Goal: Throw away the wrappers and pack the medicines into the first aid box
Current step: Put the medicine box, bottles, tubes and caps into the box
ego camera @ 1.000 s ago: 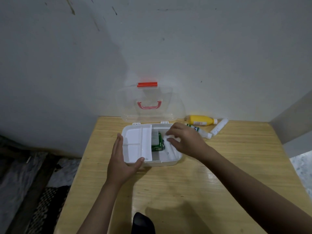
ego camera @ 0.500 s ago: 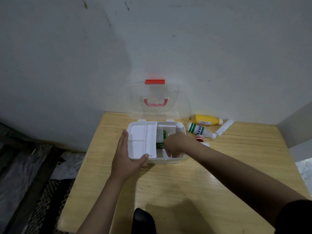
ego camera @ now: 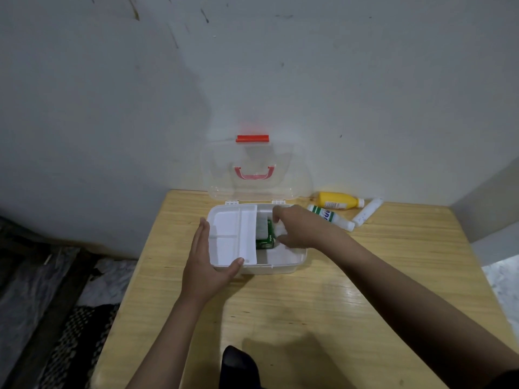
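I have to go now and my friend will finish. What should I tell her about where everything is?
Left hand: open, steadying the front left corner of the white plastic first aid box.
Right hand: inside the box beside the green carton; cannot tell whether it holds anything.
Done: clear lid is up, green carton is in.
Left: yellow bottle, green-and-white bottle and white tube lie on the wooden table, right of the box. No wrappers in view.

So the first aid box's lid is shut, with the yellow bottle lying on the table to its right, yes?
Not quite: the head view shows the clear lid standing open behind the first aid box. The yellow bottle does lie on the table to its right.
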A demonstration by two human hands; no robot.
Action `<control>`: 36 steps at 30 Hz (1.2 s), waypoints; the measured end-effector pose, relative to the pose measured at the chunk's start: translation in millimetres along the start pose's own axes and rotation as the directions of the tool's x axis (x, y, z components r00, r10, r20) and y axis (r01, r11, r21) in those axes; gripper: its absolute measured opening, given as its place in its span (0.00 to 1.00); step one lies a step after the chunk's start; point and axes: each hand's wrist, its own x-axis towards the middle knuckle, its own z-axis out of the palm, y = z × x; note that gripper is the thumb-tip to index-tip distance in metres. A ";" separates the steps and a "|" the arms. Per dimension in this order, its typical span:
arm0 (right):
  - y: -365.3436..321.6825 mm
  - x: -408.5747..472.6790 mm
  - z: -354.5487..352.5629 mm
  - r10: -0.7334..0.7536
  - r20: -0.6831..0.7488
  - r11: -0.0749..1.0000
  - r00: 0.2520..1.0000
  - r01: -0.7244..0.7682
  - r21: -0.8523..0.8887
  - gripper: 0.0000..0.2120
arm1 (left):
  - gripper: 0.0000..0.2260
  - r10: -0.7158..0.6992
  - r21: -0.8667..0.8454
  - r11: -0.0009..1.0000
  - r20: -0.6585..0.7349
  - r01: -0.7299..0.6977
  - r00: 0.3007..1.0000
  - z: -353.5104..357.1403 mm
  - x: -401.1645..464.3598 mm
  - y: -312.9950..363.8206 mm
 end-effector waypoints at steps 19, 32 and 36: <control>20.8 15.5 15.3 -0.161 -0.529 0.985 0.834 0.098 -0.145 0.09 | 0.49 0.004 -0.004 1.000 0.005 -0.004 1.000 -0.5 -0.5 0.4; 125.3 -4.3 7.3 0.417 -0.584 0.908 0.697 -0.354 0.226 0.15 | 0.48 0.005 0.009 1.000 0.005 -0.005 1.000 0.8 0.3 -1.9; 157.2 4.4 7.9 0.474 -0.422 0.852 0.773 -0.524 -0.002 0.22 | 0.48 -0.005 0.004 1.000 0.007 0.005 1.000 0.9 0.3 -0.6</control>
